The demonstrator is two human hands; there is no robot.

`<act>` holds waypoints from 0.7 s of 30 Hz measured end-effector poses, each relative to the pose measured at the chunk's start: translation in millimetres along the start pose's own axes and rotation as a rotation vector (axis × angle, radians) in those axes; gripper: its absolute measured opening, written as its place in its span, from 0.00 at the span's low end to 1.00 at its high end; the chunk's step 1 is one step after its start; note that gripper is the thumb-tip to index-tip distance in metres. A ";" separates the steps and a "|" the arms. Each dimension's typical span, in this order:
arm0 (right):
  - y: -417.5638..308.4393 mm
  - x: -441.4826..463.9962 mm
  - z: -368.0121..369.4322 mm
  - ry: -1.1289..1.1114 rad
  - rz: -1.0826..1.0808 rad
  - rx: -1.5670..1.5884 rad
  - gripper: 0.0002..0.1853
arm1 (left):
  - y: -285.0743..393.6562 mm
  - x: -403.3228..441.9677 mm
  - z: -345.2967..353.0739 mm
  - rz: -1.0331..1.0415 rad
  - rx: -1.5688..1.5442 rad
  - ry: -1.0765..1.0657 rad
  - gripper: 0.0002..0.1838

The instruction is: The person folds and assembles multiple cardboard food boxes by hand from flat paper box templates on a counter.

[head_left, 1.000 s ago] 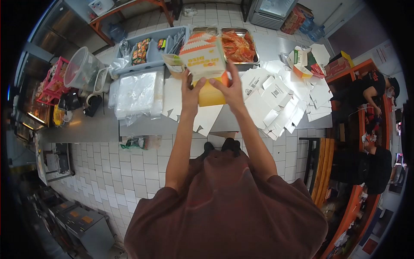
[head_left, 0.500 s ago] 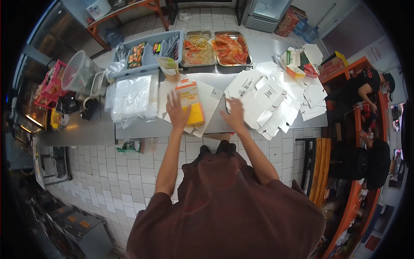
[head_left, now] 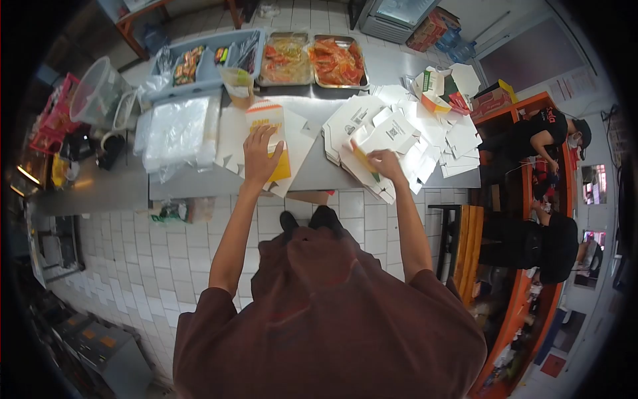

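My left hand (head_left: 261, 154) lies over a yellow, white and orange carton (head_left: 280, 166), fingers stretched and the thumb apart. That carton rests on flat white cardboard sheets (head_left: 300, 141) on the steel table. My right hand (head_left: 387, 165) has its fingers closed at the edge of a flat carton (head_left: 363, 158) with a yellow and green printed side. The edge is tilted up from a spread pile of flat white cartons (head_left: 399, 133). A cup-like paper container (head_left: 239, 85) stands beyond my left hand.
Beyond lie a metal tray of orange-red food (head_left: 339, 63), another tray of yellowish food (head_left: 284, 60) and a blue divided bin (head_left: 199, 90). Clear plastic bags (head_left: 181, 130) are stacked left. Opened cartons (head_left: 444, 92) sit back right. Two people in black (head_left: 551, 133) are at the right.
My right hand has moved right onto the pile of flat cartons and closed on one edge, lifting it. My left hand stays on the yellow carton. The view has shifted.
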State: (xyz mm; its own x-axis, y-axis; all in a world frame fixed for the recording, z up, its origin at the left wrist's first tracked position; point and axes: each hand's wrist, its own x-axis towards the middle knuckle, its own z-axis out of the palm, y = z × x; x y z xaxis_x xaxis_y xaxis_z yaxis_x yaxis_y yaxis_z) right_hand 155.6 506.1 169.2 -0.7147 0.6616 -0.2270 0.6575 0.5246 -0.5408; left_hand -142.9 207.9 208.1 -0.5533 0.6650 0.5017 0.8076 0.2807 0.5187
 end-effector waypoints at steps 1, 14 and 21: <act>-2.5 -3.9 -10.4 0.049 0.058 0.102 0.20 | 16.2 -9.9 -7.7 -0.039 -0.096 -0.020 0.21; -231.5 -166.3 -36.7 0.053 -0.522 0.228 0.22 | 164.9 -27.6 -8.4 -0.521 -1.013 -0.266 0.28; -194.7 -143.3 -83.1 0.011 -0.398 0.063 0.17 | 156.0 -27.7 -61.4 -0.236 -0.766 -0.684 0.16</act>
State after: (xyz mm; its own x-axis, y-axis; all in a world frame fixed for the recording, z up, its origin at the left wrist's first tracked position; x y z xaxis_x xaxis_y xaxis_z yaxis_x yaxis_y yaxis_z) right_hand 149.8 353.7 374.3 -0.9078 0.4190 0.0185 0.3135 0.7071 -0.6338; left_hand -14.1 190.8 317.6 -0.2543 0.9662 -0.0430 0.2174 0.1005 0.9709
